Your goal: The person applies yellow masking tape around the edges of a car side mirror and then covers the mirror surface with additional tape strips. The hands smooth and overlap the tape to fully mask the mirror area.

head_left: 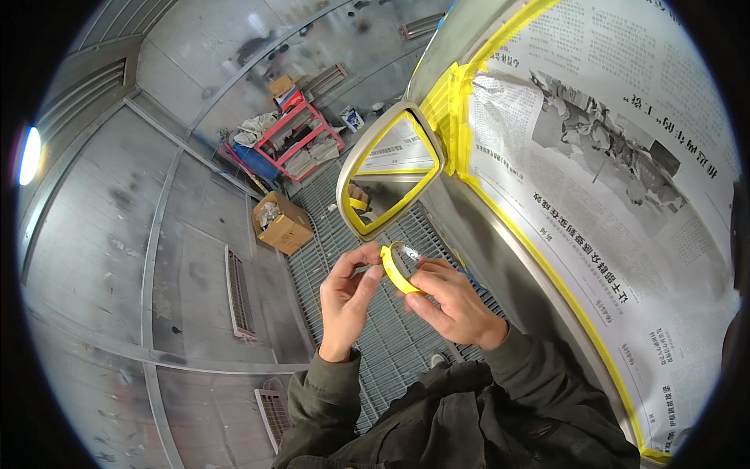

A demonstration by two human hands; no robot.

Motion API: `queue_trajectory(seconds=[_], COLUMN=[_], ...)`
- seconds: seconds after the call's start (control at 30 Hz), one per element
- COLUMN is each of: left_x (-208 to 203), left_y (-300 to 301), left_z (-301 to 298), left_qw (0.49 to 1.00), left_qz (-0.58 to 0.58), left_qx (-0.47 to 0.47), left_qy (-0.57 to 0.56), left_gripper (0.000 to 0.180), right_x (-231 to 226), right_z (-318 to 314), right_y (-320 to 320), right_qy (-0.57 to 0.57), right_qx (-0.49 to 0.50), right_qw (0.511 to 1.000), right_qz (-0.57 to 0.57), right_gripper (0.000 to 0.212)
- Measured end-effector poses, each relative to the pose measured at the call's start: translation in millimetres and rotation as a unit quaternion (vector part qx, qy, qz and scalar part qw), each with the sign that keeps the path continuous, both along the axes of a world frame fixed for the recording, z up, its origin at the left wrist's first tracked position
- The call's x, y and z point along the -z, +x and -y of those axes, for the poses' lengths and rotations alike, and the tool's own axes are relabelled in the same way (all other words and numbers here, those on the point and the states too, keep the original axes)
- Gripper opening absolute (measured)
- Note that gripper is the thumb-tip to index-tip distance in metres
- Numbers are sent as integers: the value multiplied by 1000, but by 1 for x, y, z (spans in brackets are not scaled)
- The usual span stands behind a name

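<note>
A roll of yellow masking tape (397,275) is held up before me, just below a car's side mirror (391,173). Round its right side, the fingers and thumb of my right hand (453,303) grip the roll. My left hand (349,295) pinches at the roll's upper left edge, where a short bit of tape seems to stick out. Yellow tape lines the rim of the mirror glass, which reflects a hand and the roll. Strips of yellow tape (444,109) cover the place where the mirror meets the car.
Newspaper (594,180) edged with yellow tape covers the car window on my right. Metal grating (332,234) forms the floor. Farther off stand a cardboard box (285,227) and a red shelf cart (301,141) loaded with papers. Grey wall panels (211,195) with vents rise at left.
</note>
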State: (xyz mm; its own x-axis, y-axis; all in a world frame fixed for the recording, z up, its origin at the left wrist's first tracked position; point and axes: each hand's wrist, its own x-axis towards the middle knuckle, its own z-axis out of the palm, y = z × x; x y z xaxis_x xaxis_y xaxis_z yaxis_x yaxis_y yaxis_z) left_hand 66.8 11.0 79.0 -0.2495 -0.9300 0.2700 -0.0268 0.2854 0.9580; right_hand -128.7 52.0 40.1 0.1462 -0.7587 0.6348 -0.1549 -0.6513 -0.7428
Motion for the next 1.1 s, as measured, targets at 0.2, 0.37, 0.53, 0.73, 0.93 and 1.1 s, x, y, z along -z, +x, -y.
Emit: queue_trajectory(seconds=[0.2,0.37,0.53,0.73,0.93,1.1], left_x=[9,35,58,62,61,57], left_y=[12,0,-15,3,8,9], left_z=[16,12,19,30,44,52], left_qw=[997,969,973,949,948,954], left_qz=[8,157,91,136,150,142], left_qx=[36,-78,-184,-243,-225,-212], left_qy=[64,-176,-102,-146,-166,-154], left_gripper=[12,12,18,59,71,69], right_x=[2,2,-1,-20,-25,-24], right_z=[0,8,44,80,94,97], right_y=[2,10,7,11,27,33], right_qy=[-12,25,-12,-48,-48,-40], right_qx=[44,182,242,274,274,292], right_qw=[992,970,933,910,899,889], right_qz=[-114,-158,-265,-307,-340,-350], right_gripper=[21,31,15,24,25,24])
